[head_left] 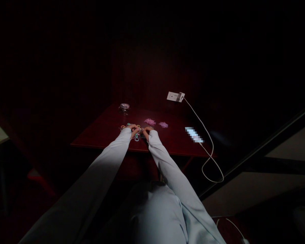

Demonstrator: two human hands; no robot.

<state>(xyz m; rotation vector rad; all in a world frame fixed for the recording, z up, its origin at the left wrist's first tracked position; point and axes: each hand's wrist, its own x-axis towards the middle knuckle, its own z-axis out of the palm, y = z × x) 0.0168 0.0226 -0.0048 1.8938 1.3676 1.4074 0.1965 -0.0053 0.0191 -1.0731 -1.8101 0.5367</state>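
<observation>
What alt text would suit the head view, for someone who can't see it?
A person's left hand and right hand nearly meet among small coloured rings on a red table; a pink pile and a purple pile lie beyond, a cabled pixelated device to the right.

The table (178,142) is dark red; on it lie teal and yellow loops (136,137); a pink pile (149,121); and a purple pile (163,125).

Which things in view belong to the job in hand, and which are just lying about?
Apparently in the job: coloured rings at left hand and right hand; probably pink pile, purple pile.
Apparently lying about: phone, white cable, round container.
</observation>
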